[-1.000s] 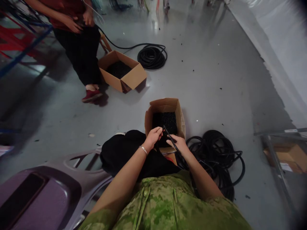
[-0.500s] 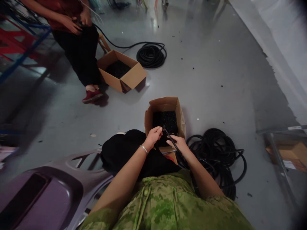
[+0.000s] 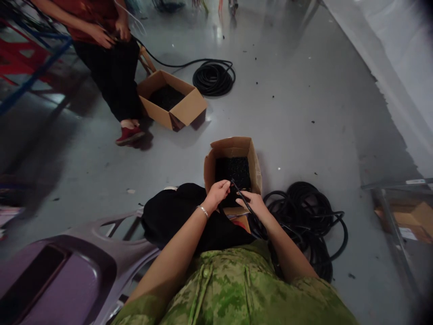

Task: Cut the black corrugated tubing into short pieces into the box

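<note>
A black cable (image 3: 246,204) runs up from the coil at my right side, its free end pointing over an open cardboard box (image 3: 255,174). My right hand (image 3: 253,203) holds it loosely, with the fingers around it just behind that end. Close by on the left, my left hand (image 3: 219,191) is closed in a pinch, fingertips right at the cable's tip. What sits inside this pinch is too small to make out. Under both hands, small black scraps (image 3: 233,168) lie in the box.
A heap of black cable (image 3: 307,212) lies on the floor at my right. Ahead, another person (image 3: 104,67) sits beside a second cardboard box (image 3: 189,106) and a cable coil (image 3: 213,79). A purple chair (image 3: 67,280) stands at my left, a metal frame (image 3: 389,212) at far right.
Both hands and the cable end have shifted very slightly to the right. The other person's hands have moved a little.
</note>
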`<state>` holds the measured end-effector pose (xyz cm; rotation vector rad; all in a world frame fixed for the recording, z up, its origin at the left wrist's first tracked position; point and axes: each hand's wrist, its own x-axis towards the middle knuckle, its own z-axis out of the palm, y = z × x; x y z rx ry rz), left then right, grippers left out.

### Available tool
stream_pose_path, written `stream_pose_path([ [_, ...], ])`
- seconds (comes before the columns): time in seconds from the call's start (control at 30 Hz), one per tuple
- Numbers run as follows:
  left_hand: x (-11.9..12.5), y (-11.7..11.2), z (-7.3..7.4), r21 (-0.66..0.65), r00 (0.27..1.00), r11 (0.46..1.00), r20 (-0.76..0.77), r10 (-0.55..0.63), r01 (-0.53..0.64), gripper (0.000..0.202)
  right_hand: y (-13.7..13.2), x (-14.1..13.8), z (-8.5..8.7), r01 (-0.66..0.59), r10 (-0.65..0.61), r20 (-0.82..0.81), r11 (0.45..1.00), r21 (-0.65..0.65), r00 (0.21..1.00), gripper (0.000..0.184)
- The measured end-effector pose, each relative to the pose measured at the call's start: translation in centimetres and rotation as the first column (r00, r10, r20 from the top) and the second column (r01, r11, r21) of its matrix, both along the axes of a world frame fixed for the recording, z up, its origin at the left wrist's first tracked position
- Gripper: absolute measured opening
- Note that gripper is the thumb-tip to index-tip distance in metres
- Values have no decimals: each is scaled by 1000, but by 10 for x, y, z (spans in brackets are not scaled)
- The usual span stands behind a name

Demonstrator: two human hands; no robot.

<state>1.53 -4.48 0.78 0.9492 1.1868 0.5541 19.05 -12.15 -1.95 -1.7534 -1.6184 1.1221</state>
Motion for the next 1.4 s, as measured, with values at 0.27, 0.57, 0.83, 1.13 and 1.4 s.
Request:
stream_pose_path([
  [0.27, -1, 0, -3, -11, 998, 998, 29, -54, 54, 30, -3, 6, 0, -13, 13, 23, 1000, 15, 1000, 36],
  [0.57, 0, 1, -4, -24, 995, 995, 14, -100, 100, 29, -9, -4, 12, 24, -28, 260, 1000, 19, 965, 31],
  [0.83, 1, 4, -10, -98, 997, 992, -14, -81, 79, 26, -13, -16, 5, 18, -14, 341, 1000, -8, 940, 29],
  [1.13, 3, 3, -9, -51, 997, 998, -69, 35, -39, 19, -9, -22, 3, 35, -16, 398, 999, -40, 917, 31],
  [1.4, 3, 4, -10, 0, 998, 998, 10, 61, -61, 23, -10, -13, 1, 83, -82, 79, 997, -7, 994, 35],
])
